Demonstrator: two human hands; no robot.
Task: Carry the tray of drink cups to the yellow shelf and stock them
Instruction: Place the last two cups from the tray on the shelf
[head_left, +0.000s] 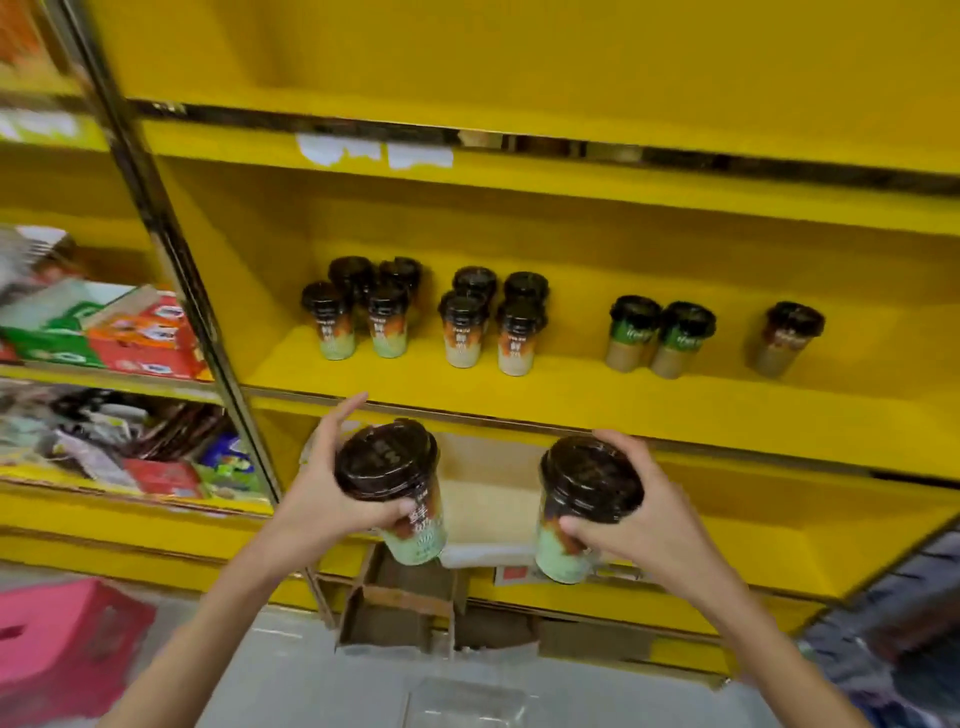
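Note:
I hold one drink cup in each hand in front of the yellow shelf (571, 395). My left hand (322, 493) grips a cup (395, 483) with a dark lid and a green and orange body. My right hand (639, 519) grips a second cup (582, 499) of the same kind. Both cups are just below the front edge of the middle shelf board. On that board stand several stocked cups: a group at the left (363, 312), a group in the middle (488, 322), two green-banded cups (660, 338) and a single cup (784, 338) at the right. The cardboard tray (405, 603) sits below my hands.
A metal upright (171, 249) separates this shelf from a neighbouring rack of packaged snacks (114, 332). A pink plastic stool (57, 649) stands on the grey floor at the lower left. A clear plastic lid (467, 701) lies on the floor.

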